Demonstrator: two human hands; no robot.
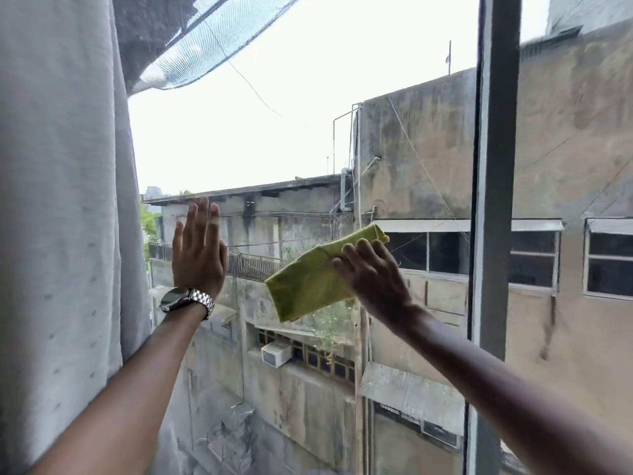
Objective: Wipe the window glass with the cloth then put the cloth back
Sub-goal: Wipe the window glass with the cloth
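A folded yellow-green cloth lies flat against the window glass near the middle of the pane. My right hand presses on the cloth's right half, fingers spread over it. My left hand, with a silver watch on the wrist, rests flat on the glass to the left of the cloth, fingers together and pointing up, holding nothing.
A white curtain hangs along the left edge, close to my left arm. A grey vertical window frame stands to the right of the cloth. Concrete buildings show through the glass.
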